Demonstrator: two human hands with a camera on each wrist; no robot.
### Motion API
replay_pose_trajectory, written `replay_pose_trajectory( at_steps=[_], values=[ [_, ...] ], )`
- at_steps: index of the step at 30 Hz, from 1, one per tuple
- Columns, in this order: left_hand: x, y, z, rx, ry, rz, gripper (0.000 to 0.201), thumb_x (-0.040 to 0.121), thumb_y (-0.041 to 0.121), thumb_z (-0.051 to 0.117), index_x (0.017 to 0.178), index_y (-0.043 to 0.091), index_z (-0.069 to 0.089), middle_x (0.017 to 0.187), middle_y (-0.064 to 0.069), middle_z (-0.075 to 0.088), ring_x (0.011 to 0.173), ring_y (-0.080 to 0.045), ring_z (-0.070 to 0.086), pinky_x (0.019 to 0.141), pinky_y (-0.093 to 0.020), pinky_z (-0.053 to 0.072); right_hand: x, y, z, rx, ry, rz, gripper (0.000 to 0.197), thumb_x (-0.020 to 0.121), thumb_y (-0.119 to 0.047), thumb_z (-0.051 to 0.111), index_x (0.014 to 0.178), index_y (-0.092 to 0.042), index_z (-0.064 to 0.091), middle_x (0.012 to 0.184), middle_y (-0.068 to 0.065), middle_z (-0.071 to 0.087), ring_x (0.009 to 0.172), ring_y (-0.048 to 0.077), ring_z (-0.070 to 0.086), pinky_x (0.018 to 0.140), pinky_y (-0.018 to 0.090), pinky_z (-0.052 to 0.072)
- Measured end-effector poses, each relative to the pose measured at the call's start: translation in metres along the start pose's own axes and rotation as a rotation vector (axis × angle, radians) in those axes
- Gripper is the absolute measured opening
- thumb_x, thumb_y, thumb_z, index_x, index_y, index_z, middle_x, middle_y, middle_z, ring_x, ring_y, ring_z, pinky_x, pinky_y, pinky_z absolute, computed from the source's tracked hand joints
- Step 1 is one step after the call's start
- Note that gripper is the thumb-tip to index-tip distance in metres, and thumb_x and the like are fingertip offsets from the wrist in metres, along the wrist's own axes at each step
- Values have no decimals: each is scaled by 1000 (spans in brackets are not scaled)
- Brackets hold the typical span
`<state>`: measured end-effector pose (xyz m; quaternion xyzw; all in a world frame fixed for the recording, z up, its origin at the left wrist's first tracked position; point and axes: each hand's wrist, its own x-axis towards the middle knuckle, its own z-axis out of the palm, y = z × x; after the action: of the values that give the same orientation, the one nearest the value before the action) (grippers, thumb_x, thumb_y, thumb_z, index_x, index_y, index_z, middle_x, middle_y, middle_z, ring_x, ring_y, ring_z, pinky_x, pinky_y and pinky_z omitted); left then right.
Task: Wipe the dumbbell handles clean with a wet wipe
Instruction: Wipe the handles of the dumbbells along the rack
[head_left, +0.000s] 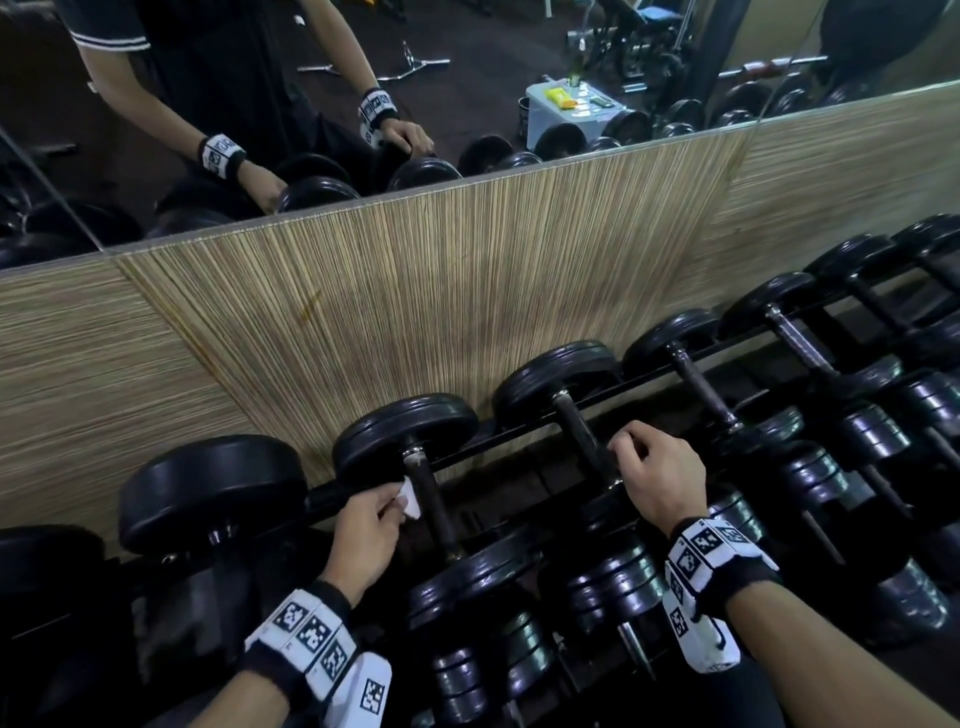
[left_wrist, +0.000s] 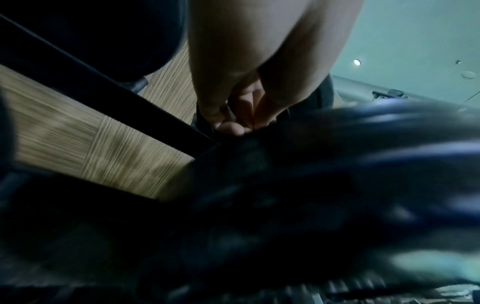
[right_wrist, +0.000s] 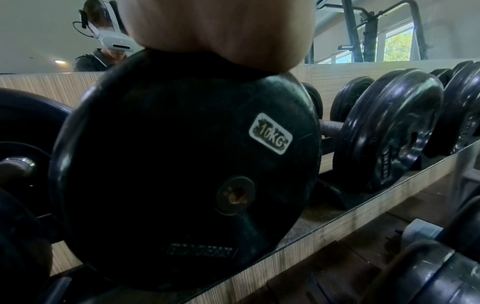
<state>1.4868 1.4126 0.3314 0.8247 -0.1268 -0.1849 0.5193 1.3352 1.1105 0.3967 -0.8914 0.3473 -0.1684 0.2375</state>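
Observation:
Black dumbbells lie in a row on a rack. My left hand (head_left: 396, 503) pinches a small white wet wipe (head_left: 410, 498) against the left side of a dark dumbbell handle (head_left: 435, 512), near its far plate (head_left: 405, 434). My right hand (head_left: 631, 448) curls over the near end of the neighbouring dumbbell's handle (head_left: 577, 428). In the left wrist view the left hand's fingers (left_wrist: 233, 121) show blurred, and the wipe is hidden. In the right wrist view only the heel of the right hand (right_wrist: 221, 30) shows, above a plate marked 10KG (right_wrist: 182, 164); its fingers are hidden.
More dumbbells (head_left: 800, 343) fill the rack to the right and a lower tier (head_left: 613, 577) sits nearer me. A larger plate (head_left: 208, 488) stands at the left. A striped wood-look wall panel (head_left: 415, 291) rises right behind the rack, with a mirror (head_left: 467, 78) above it.

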Motion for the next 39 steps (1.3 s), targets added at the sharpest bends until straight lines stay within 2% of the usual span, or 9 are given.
replay_pose_trajectory(
  at_steps=[3, 8, 10, 13, 24, 27, 31, 34, 39],
  values=[
    [4, -2, 5, 7, -21, -4, 22, 98, 1, 54, 104, 11, 73, 90, 2, 74, 75, 0, 61, 78, -17, 46, 0, 0, 1, -6, 5, -3, 32, 86, -39, 39, 74, -22, 63, 58, -6, 60, 62, 15, 58, 62, 34, 47],
    [9, 7, 9, 28, -74, -34, 39, 99, 2, 50, 77, 23, 73, 60, 19, 61, 60, 4, 52, 71, -27, 42, 0, -1, -1, -3, -17, 3, 29, 90, -36, 43, 73, -23, 63, 57, -6, 60, 60, 16, 58, 61, 34, 47],
    [-2, 1, 7, 35, -81, -46, 32, 97, -1, 53, 87, 20, 75, 79, 13, 72, 77, 2, 64, 81, -29, 48, 0, -1, -1, 1, -11, 6, 29, 90, -36, 43, 74, -23, 64, 57, -6, 60, 60, 17, 58, 61, 33, 46],
    [-16, -11, 4, 93, -62, -43, 23, 97, 5, 57, 115, 4, 71, 109, -8, 74, 107, -20, 68, 97, -32, 49, -1, -2, -1, 11, -2, 5, 34, 85, -41, 37, 73, -25, 64, 55, -6, 59, 57, 14, 57, 60, 34, 46],
    [-30, -8, 9, 44, -113, -72, 40, 95, 0, 58, 74, 29, 75, 83, 15, 76, 85, -1, 69, 81, -23, 49, -1, -2, -1, 15, 5, -1, 33, 84, -41, 36, 71, -23, 62, 53, -5, 57, 54, 14, 56, 59, 36, 49],
    [-27, 4, 9, 19, -170, -109, 36, 95, -3, 56, 78, 23, 75, 79, 11, 76, 80, 1, 68, 81, -27, 51, -2, -3, -3, 20, 6, -6, 33, 85, -40, 37, 71, -24, 62, 52, -4, 57, 53, 13, 55, 58, 35, 48],
    [-28, 21, 12, -114, -289, -200, 35, 94, -10, 51, 84, 15, 74, 69, 12, 73, 69, 5, 63, 68, -7, 44, -2, -4, -3, 17, -2, 2, 34, 84, -40, 36, 71, -22, 62, 52, -3, 57, 53, 14, 55, 59, 36, 49],
    [-36, 14, 3, -132, -300, -247, 26, 95, -7, 54, 91, 6, 76, 85, 1, 77, 87, -12, 69, 81, -16, 48, -1, -3, -2, 19, 8, 8, 34, 85, -41, 37, 70, -21, 61, 52, -2, 57, 53, 15, 55, 59, 37, 50],
    [-34, 15, 5, -105, -323, -239, 18, 95, -5, 55, 91, -10, 71, 90, -7, 77, 87, -13, 70, 92, -25, 49, -1, -1, 0, 22, 5, 25, 36, 83, -44, 36, 71, -21, 61, 56, -3, 60, 56, 17, 58, 61, 38, 51]
  ],
)
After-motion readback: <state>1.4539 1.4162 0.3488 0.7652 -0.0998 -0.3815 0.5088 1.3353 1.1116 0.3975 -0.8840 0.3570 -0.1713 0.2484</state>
